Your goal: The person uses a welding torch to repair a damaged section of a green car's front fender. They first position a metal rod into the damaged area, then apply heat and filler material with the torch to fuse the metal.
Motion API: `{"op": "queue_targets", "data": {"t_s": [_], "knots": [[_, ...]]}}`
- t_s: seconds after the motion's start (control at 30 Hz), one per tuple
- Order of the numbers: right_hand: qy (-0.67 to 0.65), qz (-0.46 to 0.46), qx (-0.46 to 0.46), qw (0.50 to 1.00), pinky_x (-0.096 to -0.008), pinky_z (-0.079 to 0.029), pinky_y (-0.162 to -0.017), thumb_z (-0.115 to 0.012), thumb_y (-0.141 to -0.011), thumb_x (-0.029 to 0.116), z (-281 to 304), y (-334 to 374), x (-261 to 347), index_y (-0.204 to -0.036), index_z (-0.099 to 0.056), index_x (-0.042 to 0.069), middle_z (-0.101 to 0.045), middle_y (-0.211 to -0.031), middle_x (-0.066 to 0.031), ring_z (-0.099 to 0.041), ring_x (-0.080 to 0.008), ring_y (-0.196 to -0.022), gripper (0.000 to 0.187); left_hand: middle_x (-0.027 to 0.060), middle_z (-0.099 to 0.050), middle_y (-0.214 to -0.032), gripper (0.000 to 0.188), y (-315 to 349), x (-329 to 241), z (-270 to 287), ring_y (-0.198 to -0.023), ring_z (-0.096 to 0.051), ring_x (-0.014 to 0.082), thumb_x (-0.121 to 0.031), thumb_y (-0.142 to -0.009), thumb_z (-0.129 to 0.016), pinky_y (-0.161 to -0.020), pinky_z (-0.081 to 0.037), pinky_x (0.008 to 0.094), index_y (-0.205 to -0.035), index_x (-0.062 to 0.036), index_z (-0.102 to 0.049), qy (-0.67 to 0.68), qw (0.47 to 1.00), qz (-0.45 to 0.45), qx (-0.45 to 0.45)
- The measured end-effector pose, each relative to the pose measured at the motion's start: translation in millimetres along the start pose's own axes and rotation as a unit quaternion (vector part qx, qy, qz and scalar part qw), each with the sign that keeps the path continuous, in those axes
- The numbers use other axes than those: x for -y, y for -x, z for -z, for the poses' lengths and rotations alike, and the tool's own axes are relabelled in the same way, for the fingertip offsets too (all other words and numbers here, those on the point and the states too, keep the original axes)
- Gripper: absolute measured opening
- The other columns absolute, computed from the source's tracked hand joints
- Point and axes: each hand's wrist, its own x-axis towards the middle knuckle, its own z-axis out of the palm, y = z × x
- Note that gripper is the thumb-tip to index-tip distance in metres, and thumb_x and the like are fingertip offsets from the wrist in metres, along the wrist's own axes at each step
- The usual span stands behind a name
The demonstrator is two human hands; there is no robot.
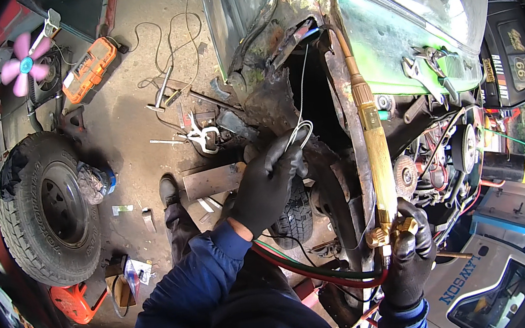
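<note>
Far left on my feed: pink-bladed fan above a chunky-treaded wheel; orange case and hammer on the concrete farther right. My left hand, black-gloved, fingers closed on a looped pale wire; its thin length runs up toward the torch nozzle, before rusty bodywork. Next, the brass torch, roughly upright in view, nozzle bent left over the dark opening. My right hand grips its lower, valved end, beside red and green hoses. Rightmost: pliers on green panel, engine parts below.
</note>
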Motion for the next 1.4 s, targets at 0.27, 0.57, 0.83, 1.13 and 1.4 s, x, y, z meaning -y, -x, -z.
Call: {"op": "queue_targets", "data": {"t_s": [0.27, 0.57, 0.83, 1.13, 1.4], "knots": [[-0.022, 0.027, 0.007, 0.999, -0.0361, -0.053, -0.096, -0.069, -0.102, 0.061, -11, -12, 2, -0.137, -0.066, -0.003, -0.072, -0.117, -0.0099, -0.067, -0.0177, -0.105, 0.073, -0.0016, -0.068, -0.091, 0.039, -31, 13, -10, -0.066, -0.047, 0.0014, -0.022, -0.117, -0.054, -0.062, -0.041, 0.0219, -0.153, -0.0105, -0.061, -0.011, 0.998, -0.053, -0.029], [-0.018, 0.027, 0.004, 0.999, -0.0362, -0.054, -0.096, -0.07, -0.101, 0.063, -15, -17, 14, -0.138, -0.065, -0.004, -0.072, -0.119, -0.0105, -0.067, -0.0178, -0.107, 0.076, -0.003, -0.067, -0.086, 0.038, -45, 13, -11, -0.055, -0.042, -0.0008, -0.026, -0.117, -0.054, -0.052, -0.035, 0.0195, -0.151, -0.0104, -0.062, -0.026, 0.995, -0.089, -0.046], [-0.015, 0.025, -0.001, 1.0, -0.0351, -0.055, -0.093, -0.07, -0.101, 0.063, -20, -16, 22, -0.139, -0.064, -0.005, -0.072, -0.117, -0.0105, -0.068, -0.0178, -0.104, 0.078, -0.0032, -0.068, -0.085, 0.038, -51, 16, -10, -0.056, -0.042, 0.0001, -0.027, -0.116, -0.055, -0.052, -0.037, 0.0207, -0.148, -0.0085, -0.064, -0.031, 0.992, -0.108, -0.053], [0.005, 0.032, -0.005, 0.999, -0.0359, -0.055, -0.094, -0.07, -0.105, 0.049, -20, -17, 22, -0.137, -0.066, -0.003, -0.07, -0.117, -0.0099, -0.067, -0.0187, -0.104, 0.061, 0.0027, -0.072, -0.089, 0.037, -51, 11, -7, -0.074, -0.059, 0.0055, -0.023, -0.115, -0.058, -0.071, -0.05, 0.0266, -0.147, -0.0056, -0.064, -0.041, 0.995, -0.08, -0.048], [0.013, 0.027, -0.007, 1.0, -0.0376, -0.053, -0.097, -0.07, -0.105, 0.045, -21, -15, 25, -0.138, -0.066, -0.004, -0.069, -0.12, -0.0095, -0.065, -0.0189, -0.107, 0.059, -0.0002, -0.07, -0.085, 0.038, -56, 17, -10, -0.067, -0.054, 0.0036, -0.027, -0.116, -0.055, -0.062, -0.045, 0.0224, -0.148, -0.0067, -0.065, -0.061, 0.981, -0.172, -0.066]]}}
